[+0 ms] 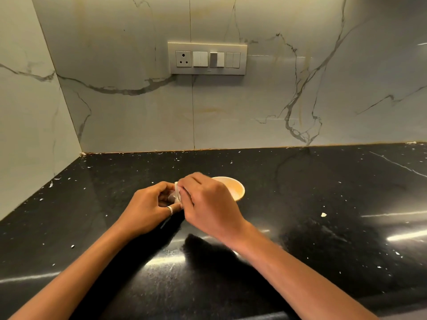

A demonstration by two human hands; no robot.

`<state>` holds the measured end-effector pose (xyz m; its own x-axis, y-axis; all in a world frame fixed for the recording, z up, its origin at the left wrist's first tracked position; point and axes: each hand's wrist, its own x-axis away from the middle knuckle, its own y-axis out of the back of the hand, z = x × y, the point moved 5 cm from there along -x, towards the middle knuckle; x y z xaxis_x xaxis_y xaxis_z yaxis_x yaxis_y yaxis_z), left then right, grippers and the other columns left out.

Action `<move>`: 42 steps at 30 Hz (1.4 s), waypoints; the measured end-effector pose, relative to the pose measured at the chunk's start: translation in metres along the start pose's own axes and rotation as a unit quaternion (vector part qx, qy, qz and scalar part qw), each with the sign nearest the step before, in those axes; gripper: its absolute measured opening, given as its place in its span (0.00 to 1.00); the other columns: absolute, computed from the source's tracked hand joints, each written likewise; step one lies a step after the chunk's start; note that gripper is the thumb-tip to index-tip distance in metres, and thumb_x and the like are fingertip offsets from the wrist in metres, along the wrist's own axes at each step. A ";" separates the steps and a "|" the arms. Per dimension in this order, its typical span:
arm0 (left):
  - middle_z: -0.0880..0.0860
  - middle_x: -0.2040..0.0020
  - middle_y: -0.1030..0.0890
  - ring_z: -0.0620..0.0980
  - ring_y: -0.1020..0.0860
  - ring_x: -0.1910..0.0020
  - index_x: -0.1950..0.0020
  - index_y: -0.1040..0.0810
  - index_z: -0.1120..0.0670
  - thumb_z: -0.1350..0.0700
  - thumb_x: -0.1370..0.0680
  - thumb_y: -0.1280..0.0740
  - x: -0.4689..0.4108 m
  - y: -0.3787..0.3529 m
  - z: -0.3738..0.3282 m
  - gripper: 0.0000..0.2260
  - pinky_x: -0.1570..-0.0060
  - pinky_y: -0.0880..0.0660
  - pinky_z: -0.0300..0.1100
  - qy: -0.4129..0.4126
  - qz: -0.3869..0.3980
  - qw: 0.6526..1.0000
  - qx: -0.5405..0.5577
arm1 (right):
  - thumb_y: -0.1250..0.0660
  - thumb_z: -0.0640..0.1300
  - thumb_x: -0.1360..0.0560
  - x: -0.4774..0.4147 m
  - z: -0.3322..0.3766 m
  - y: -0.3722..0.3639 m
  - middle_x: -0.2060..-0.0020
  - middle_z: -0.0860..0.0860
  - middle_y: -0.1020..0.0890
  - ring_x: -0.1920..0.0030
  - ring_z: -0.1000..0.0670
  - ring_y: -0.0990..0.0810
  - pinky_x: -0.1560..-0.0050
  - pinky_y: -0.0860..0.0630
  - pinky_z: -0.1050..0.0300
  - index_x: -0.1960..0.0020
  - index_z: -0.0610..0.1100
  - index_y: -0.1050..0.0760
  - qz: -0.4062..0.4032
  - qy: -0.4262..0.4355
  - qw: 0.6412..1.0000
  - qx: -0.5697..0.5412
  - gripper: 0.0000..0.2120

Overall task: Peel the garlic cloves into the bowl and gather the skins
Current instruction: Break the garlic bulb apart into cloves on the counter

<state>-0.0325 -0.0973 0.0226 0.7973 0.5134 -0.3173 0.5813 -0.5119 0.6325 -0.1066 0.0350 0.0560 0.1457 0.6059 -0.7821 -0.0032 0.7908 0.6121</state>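
Peeling: gripping the garlic clove (172, 197) in the left hand (147, 210), pinching its skin (177, 192) with the right hand (208, 203), just beside the bowl (236, 189). Next, likely needing a clean tug, then dropping it in.

Black counter (323, 204) is open across right half & lower centre of frame; only flat skin flecks (323, 214) on it. At frame left the side wall (27, 112) angles in to meet the back wall (277, 100), so counter narrows twd that corner. Left hand (147, 209) & right hand (208, 204) meet mid-frame round a garlic clove (176, 196), forearms running up from bottom edge. Bowl (235, 189) sits just behind right hand, partly hidden: blocked from below, free from right & from the back. Switch plate (207, 58) upper centre, well above counter
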 end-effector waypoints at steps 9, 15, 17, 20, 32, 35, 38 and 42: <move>0.45 0.48 0.14 0.43 0.16 0.46 0.40 0.18 0.47 0.56 0.27 0.24 0.005 0.001 0.005 0.17 0.41 0.23 0.43 0.044 0.073 0.990 0.115 | 0.36 0.35 0.21 0.023 0.005 -0.017 0.56 0.44 0.21 0.62 0.45 0.21 0.64 0.32 0.57 0.48 0.40 0.25 0.100 -0.057 0.993 -0.008 0.03; 0.51 0.44 0.14 0.48 0.16 0.43 0.38 0.18 0.56 0.64 0.24 0.29 0.014 -0.003 0.003 0.15 0.46 0.22 0.33 0.069 0.111 0.966 0.222 | 0.39 0.39 0.19 0.024 -0.001 -0.022 0.53 0.44 0.18 0.55 0.43 0.20 0.58 0.25 0.47 0.44 0.41 0.24 0.124 -0.138 0.979 -0.089 0.07; 0.52 0.44 0.14 0.49 0.16 0.44 0.38 0.18 0.56 0.64 0.23 0.30 0.017 -0.002 0.002 0.14 0.46 0.21 0.33 0.075 0.115 0.962 0.235 | 0.39 0.39 0.19 0.024 -0.004 -0.024 0.52 0.44 0.16 0.53 0.44 0.19 0.54 0.23 0.45 0.42 0.40 0.21 0.131 -0.153 0.974 -0.104 0.10; 0.51 0.45 0.14 0.49 0.16 0.43 0.37 0.19 0.56 0.65 0.22 0.30 0.016 -0.002 0.004 0.14 0.46 0.22 0.32 0.074 0.116 0.964 0.230 | 0.38 0.39 0.20 0.024 -0.011 -0.026 0.50 0.45 0.14 0.51 0.45 0.17 0.50 0.21 0.46 0.40 0.42 0.18 0.127 -0.185 0.965 -0.134 0.13; 0.51 0.44 0.14 0.49 0.16 0.42 0.36 0.20 0.55 0.61 0.27 0.26 0.017 -0.005 0.006 0.20 0.40 0.22 0.37 0.066 0.131 0.966 0.213 | 0.35 0.41 0.19 0.028 -0.021 -0.034 0.46 0.50 0.14 0.47 0.51 0.17 0.45 0.19 0.53 0.36 0.47 0.18 0.125 -0.223 0.951 -0.176 0.14; 0.54 0.45 0.14 0.54 0.16 0.44 0.38 0.20 0.57 0.52 0.31 0.19 0.014 -0.002 0.007 0.24 0.43 0.20 0.40 0.083 0.114 0.959 0.244 | 0.35 0.40 0.20 0.029 -0.025 -0.040 0.51 0.50 0.14 0.51 0.49 0.16 0.48 0.17 0.48 0.40 0.48 0.17 0.140 -0.242 0.940 -0.195 0.12; 0.56 0.47 0.14 0.55 0.15 0.46 0.40 0.20 0.58 0.45 0.37 0.16 0.013 0.000 0.009 0.32 0.47 0.18 0.40 0.098 0.096 0.956 0.258 | 0.34 0.40 0.19 0.029 -0.029 -0.043 0.51 0.51 0.14 0.52 0.49 0.15 0.48 0.17 0.46 0.41 0.48 0.18 0.147 -0.268 0.926 -0.220 0.10; 0.56 0.49 0.13 0.55 0.15 0.47 0.40 0.19 0.59 0.59 0.28 0.27 0.016 -0.001 0.002 0.17 0.53 0.18 0.36 0.115 0.085 0.949 0.280 | 0.34 0.41 0.19 0.029 -0.030 -0.041 0.51 0.52 0.13 0.52 0.52 0.15 0.46 0.17 0.48 0.40 0.47 0.18 0.154 -0.275 0.920 -0.235 0.11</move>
<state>-0.0194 -0.0897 0.0158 0.8683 0.4943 -0.0411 0.4938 -0.8538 0.1647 -0.1317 0.0226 0.0053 0.5437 0.7742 -0.3240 -0.5359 0.6174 0.5759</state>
